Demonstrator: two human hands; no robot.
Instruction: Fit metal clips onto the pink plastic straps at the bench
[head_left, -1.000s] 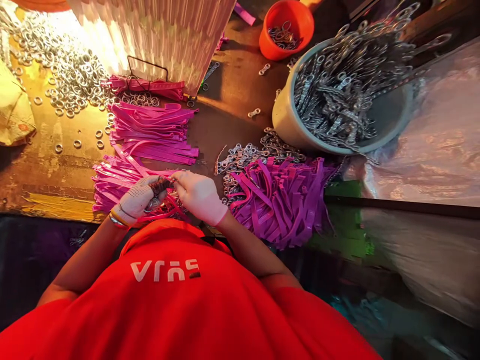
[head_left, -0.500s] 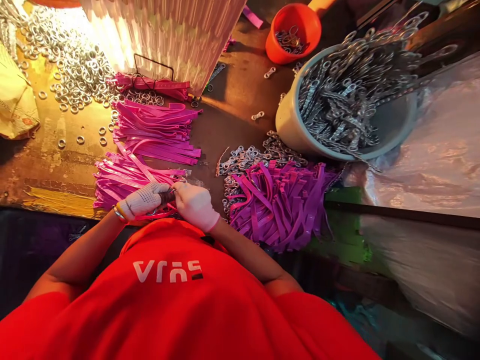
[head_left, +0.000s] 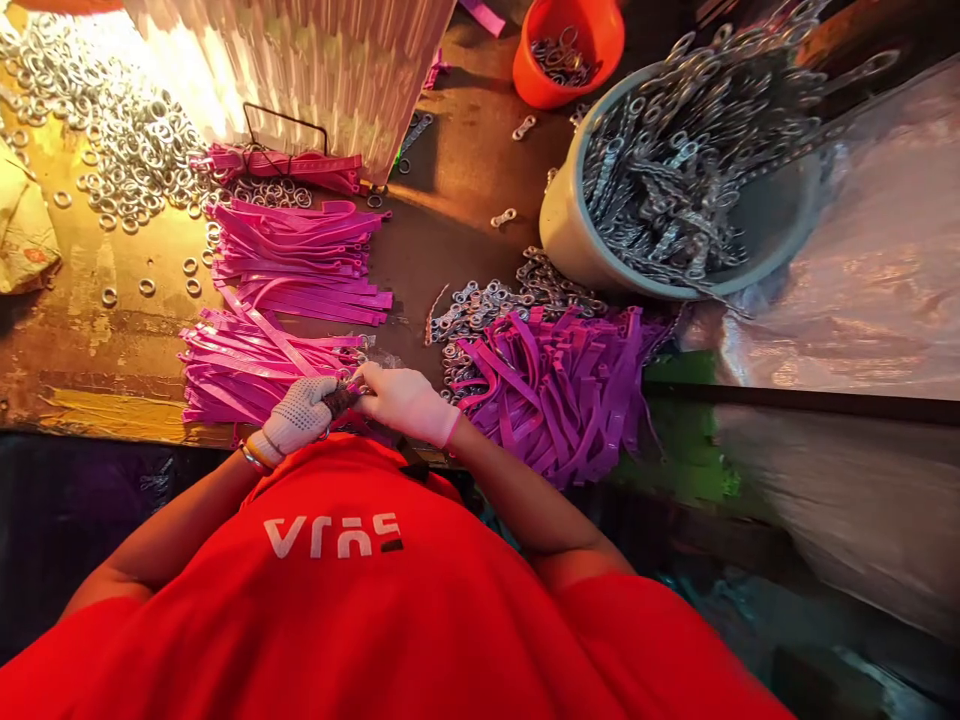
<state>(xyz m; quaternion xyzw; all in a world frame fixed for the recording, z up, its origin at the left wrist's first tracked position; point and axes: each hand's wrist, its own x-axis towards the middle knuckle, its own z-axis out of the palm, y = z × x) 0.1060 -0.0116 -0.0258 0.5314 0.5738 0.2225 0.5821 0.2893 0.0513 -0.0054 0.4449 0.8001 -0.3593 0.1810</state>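
My left hand (head_left: pixel 300 412), in a dotted white knit glove with dark wrapping at the fingertips, is closed at the table's front edge. Facing it, my right hand (head_left: pixel 409 400) in a plain white glove has its thumb and finger pinched together. Between the fingertips a bit of pink strap (head_left: pixel 352 389) shows; most of it is covered by the hands. Just beyond my left hand lies a pile of pink straps (head_left: pixel 240 365), with another bundle of pink straps (head_left: pixel 300 235) behind it. A heap of purple straps (head_left: pixel 559 400) lies to the right of my right hand.
Metal rings (head_left: pixel 127 150) are spread at the left back beside a translucent corrugated sheet (head_left: pixel 300 80). Small metal links (head_left: pixel 480 310) lie behind the purple heap. A grey bucket (head_left: pixel 566 220) holds twisted chains (head_left: pixel 675 170); an orange cup (head_left: pixel 536 85) stands behind it.
My right hand has shifted slightly right and its wrist has turned. My left hand has moved a little right and tilted upward. The whole view has shifted a little.
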